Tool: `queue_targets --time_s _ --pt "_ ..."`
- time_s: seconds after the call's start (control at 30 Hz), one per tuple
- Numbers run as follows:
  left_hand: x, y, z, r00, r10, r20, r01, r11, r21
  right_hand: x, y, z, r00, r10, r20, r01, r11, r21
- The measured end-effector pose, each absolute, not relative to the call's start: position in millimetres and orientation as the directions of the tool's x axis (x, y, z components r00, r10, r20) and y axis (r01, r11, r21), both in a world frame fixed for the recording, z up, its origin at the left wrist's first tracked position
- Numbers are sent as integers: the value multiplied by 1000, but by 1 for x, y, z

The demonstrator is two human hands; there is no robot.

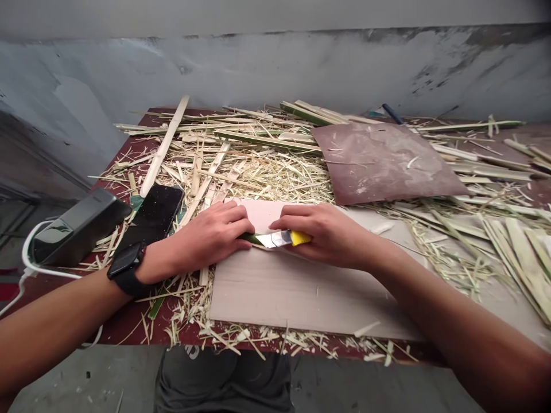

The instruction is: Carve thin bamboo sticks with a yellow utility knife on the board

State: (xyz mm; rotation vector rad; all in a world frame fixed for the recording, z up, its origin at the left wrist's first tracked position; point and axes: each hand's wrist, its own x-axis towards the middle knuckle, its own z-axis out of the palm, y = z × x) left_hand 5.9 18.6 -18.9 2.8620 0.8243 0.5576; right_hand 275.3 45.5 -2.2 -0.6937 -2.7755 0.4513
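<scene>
Green strip: it lies on the pale board (297,298), near its far left part; the strip (255,237) looks light, stiff but springy, and its cut edges may be sharp or splinter.
Left hand (215,234): the fingers are closed on the left end of the strip, a good place to hold, if the fingertips keep away from the blade.
Right hand (329,235): the fingers are curled around the yellow-handled knife (284,238), its blade against the strip; the handle seems the only safe grip.
Shavings (279,178): very light, probably a little slippery under the board.
Hidden: the strip's left end, under the fingers, and most of the knife handle; the strip's right end is hard to make out.
</scene>
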Motion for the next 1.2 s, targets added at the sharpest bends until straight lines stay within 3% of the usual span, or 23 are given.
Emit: queue_targets --time_s 0.2,0.47,0.97,1.2 --pt "4 16 -19 727 617 301 544 -785 297 277 47 1 -881 462 105 413 858 -306" --pt "2 15 -17 706 618 344 511 -782 356 279 47 0 -879 440 181 410 894 -180" --pt "-1 15 -14 695 607 385 467 -788 401 281 49 -3 -854 460 244 397 878 -266" --pt "-3 15 -12 679 556 480 393 -827 402 278 46 0 -845 484 229 375 841 -391"
